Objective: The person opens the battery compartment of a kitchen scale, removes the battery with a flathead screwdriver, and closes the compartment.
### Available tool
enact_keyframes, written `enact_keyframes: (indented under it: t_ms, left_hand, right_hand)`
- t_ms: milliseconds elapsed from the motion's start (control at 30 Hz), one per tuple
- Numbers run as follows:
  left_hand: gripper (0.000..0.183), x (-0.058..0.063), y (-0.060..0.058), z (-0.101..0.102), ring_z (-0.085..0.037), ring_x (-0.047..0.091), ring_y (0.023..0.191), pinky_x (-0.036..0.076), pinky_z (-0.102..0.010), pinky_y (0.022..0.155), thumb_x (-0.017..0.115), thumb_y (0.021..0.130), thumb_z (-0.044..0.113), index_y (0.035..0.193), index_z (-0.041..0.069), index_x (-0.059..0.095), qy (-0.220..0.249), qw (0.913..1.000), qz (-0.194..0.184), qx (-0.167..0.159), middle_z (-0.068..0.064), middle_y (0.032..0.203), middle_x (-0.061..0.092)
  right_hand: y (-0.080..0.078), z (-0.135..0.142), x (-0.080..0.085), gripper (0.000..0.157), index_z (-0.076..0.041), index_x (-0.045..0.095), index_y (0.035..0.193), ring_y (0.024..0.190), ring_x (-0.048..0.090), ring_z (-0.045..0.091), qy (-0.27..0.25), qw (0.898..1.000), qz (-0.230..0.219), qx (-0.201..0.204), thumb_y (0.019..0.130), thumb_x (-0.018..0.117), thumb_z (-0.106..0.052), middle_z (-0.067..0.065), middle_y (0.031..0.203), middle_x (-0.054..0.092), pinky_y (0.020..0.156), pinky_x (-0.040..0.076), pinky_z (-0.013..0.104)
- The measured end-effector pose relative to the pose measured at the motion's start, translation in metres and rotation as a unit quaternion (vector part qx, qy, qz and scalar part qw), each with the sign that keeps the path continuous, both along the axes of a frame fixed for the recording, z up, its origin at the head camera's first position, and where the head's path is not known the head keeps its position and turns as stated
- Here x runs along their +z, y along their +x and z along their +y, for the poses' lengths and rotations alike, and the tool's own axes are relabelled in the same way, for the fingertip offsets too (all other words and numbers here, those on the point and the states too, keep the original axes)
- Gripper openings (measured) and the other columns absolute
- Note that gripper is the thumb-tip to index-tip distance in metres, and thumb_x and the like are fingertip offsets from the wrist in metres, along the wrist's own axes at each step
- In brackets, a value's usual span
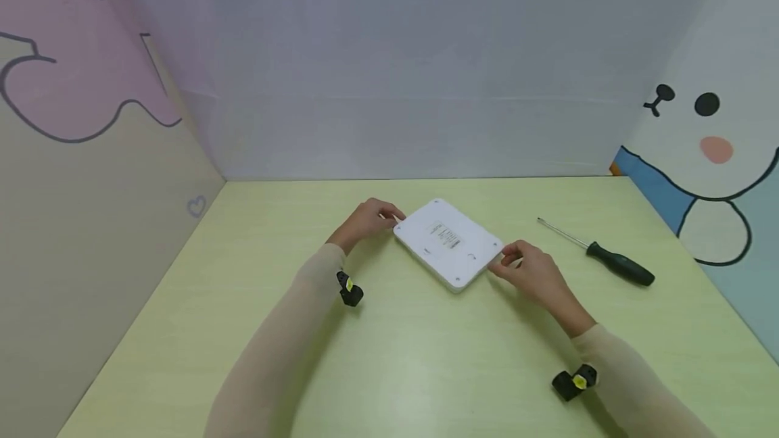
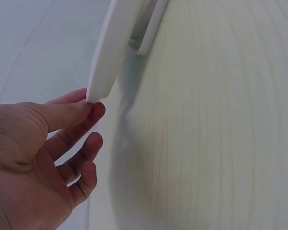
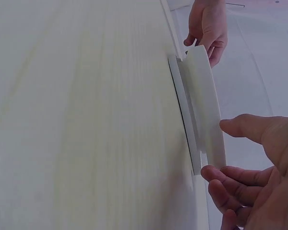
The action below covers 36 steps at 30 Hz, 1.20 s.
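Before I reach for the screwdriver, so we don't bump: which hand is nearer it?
Right: the right hand is left of the screwdriver, gripping the white device; the left hand is farther left, at the device's opposite end.

We are holding both sleeved forearms (image 1: 280, 340) out ahead and angled inward, our left hand (image 1: 369, 216) lying a little farther forward than our right hand (image 1: 532, 272). Our left thumb (image 2: 62, 115) is pinching nearly straight against the nearest fingers, the lower fingers (image 2: 86, 177) hanging loosely bent. Our right thumb (image 3: 252, 127) is pointing straight, spaced above the bent right fingers (image 3: 242, 191), which are gripping opposite it.
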<state>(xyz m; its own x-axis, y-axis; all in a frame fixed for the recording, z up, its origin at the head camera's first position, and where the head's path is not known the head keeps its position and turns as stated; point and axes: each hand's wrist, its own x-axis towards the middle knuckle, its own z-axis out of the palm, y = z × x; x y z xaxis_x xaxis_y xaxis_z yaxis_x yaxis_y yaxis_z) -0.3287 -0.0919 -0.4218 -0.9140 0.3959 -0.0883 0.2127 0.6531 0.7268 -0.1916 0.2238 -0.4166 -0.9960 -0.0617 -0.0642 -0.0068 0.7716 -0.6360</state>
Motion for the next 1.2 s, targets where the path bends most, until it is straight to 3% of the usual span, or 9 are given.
enact_keyframes:
  t_ms: [133, 267, 600, 933, 1200]
  left_hand:
    - [0.022, -0.002, 0.003, -0.005, -0.014, 0.057, 0.085, 0.045, -0.023, 0.068, 0.063, 0.093, 0.008, 0.113, 0.012, 0.074, 0.01, 0.9996, -0.011, -0.024, -0.005, 0.1, 0.071]
    - [0.024, -0.003, 0.006, -0.008, -0.014, 0.059, 0.086, 0.045, -0.023, 0.071, 0.064, 0.093, 0.008, 0.116, 0.011, 0.072, 0.018, 0.9986, -0.012, -0.049, -0.006, 0.1, 0.072]
    - [0.039, 0.002, 0.018, -0.01, -0.019, 0.062, 0.085, 0.045, -0.023, 0.07, 0.071, 0.089, 0.008, 0.127, 0.01, 0.066, 0.03, 0.9965, -0.025, -0.073, -0.009, 0.1, 0.07]
    - [0.048, -0.002, 0.031, -0.012, -0.017, 0.061, 0.08, 0.046, -0.025, 0.069, 0.077, 0.085, 0.015, 0.131, 0.017, 0.063, 0.028, 0.9972, -0.038, -0.058, -0.005, 0.101, 0.067]
    - [0.051, -0.004, 0.041, -0.013, -0.018, 0.061, 0.082, 0.047, -0.026, 0.068, 0.079, 0.083, 0.019, 0.131, 0.017, 0.062, 0.025, 0.9985, -0.029, -0.037, -0.004, 0.101, 0.066]
  right_hand:
    - [-0.002, 0.002, -0.001, 0.071, 0.005, 0.048, 0.135, 0.102, 0.064, 0.032, -0.003, 1.0, -0.014, 0.016, 0.087, 0.071, -0.041, 0.016, 0.112, 0.067, 0.073, 0.05, 0.031]
    - [-0.004, 0.005, -0.001, 0.076, 0.008, 0.043, 0.139, 0.101, 0.063, 0.032, 0.0, 0.999, -0.015, 0.04, 0.087, 0.071, -0.041, 0.017, 0.113, 0.066, 0.072, 0.05, 0.031]
    - [-0.011, 0.014, 0.003, 0.063, 0.008, 0.047, 0.139, 0.091, 0.061, 0.029, 0.002, 0.997, 0.003, 0.082, 0.091, 0.069, -0.028, 0.019, 0.111, 0.067, 0.067, 0.045, 0.029]
    - [-0.022, 0.021, 0.002, 0.05, 0.005, 0.053, 0.136, 0.084, 0.061, 0.024, 0.011, 0.994, 0.021, 0.109, 0.094, 0.066, -0.018, 0.021, 0.11, 0.068, 0.067, 0.046, 0.03]
    - [-0.031, 0.024, 0.002, 0.043, 0.0, 0.057, 0.134, 0.081, 0.059, 0.023, 0.028, 0.993, 0.022, 0.108, 0.094, 0.064, -0.015, 0.021, 0.111, 0.067, 0.066, 0.044, 0.029]
